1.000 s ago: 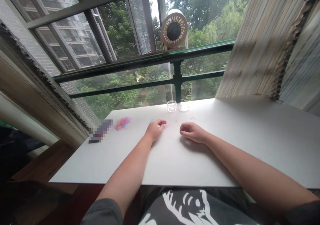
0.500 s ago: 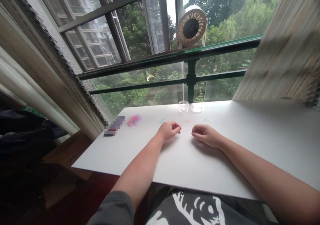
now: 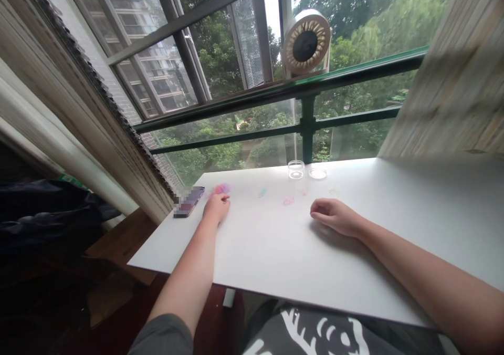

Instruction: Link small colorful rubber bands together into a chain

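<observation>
At the left of the table my left hand (image 3: 216, 207) reaches to a loose pile of small pink, purple and orange pieces (image 3: 221, 188), too fine to name. Its fingers are bent together at the pile's near edge; what they pinch, if anything, is hidden. My right hand (image 3: 333, 216) rests on its side on the tabletop, fingers curled in toward the thumb. Whatever may be inside that curl does not show. Between the hands lie a pink cluster (image 3: 289, 201), a small blue cluster (image 3: 262, 192) and a faint pink one (image 3: 304, 191). Beyond my right hand is a pale cluster (image 3: 334, 191).
A clear round container (image 3: 296, 169) and a flat clear dish or lid (image 3: 317, 174) stand at the white table's (image 3: 260, 250) back edge. A phone (image 3: 189, 201), partly blurred, lies far left. A round fan (image 3: 306, 42) sits on the window rail above.
My left hand has moved left from the middle of the table to the colourful pile, uncovering the pink cluster. My right hand stays curled in place. The view has shifted slightly.
</observation>
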{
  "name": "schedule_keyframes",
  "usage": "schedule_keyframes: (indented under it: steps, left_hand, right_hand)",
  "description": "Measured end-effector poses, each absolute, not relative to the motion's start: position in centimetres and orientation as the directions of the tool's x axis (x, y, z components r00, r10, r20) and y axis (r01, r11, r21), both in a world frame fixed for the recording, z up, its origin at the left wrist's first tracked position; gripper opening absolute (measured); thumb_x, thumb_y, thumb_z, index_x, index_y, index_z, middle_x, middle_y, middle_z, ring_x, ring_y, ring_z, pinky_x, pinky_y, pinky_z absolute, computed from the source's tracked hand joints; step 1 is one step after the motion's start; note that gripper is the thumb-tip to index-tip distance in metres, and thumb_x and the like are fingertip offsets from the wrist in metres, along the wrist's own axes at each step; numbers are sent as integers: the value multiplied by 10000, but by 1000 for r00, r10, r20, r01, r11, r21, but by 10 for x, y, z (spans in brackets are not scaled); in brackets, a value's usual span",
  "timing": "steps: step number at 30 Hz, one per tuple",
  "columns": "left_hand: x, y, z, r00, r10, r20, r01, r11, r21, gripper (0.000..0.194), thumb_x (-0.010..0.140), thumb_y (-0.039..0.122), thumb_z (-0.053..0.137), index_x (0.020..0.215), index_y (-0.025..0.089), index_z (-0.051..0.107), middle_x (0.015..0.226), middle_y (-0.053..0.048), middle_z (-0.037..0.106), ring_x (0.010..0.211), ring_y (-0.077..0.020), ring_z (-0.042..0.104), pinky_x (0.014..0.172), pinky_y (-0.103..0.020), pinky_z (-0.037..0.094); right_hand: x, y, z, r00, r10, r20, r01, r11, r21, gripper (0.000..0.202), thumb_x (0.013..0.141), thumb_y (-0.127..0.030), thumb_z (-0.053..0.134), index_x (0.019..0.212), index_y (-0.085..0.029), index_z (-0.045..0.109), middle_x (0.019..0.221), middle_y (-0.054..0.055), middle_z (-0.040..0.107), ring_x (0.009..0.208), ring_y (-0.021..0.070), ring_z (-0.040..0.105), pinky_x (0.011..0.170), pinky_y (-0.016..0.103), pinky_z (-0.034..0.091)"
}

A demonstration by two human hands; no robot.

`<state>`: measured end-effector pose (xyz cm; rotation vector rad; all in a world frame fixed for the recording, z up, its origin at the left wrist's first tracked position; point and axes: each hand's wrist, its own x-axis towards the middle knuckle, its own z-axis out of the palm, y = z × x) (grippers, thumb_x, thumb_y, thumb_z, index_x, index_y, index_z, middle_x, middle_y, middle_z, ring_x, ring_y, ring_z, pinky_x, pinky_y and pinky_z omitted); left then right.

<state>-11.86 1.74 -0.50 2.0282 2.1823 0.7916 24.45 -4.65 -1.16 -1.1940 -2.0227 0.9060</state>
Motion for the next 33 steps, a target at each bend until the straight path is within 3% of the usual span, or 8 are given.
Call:
schedule_keyframes:
  steps: [12,26,33]
  left_hand:
    - [-130,31,-18,-307,913,270,893,179,412,293,668,289,532,927,219,649,878,-50,664,801,-213,592,706,-294,439]
    - [-130,30,-13,-323,903,285,912,217,348,191,694,303,493,784,216,638,811,-53,663,761,-219,589,652,-286,433]
    - [-136,31,-13,-389,855,343,859,201,472,228,686,338,514,807,199,648,844,-62,663,786,-212,583,668,-282,430]
  right_hand:
    - [245,-45,-12,-403,899,170,467,362,-807,161,707,-309,489,712,-159,546,574,-14,497,506,91,417,487,222,331]
    - [245,-46,-13,-388,902,190,470,371,-801,153,708,-303,489,715,-162,548,575,-20,488,514,90,422,492,220,336]
    - [245,-47,-12,-394,901,181,463,365,-808,161,705,-311,493,712,-157,543,568,-19,492,501,88,429,482,216,330]
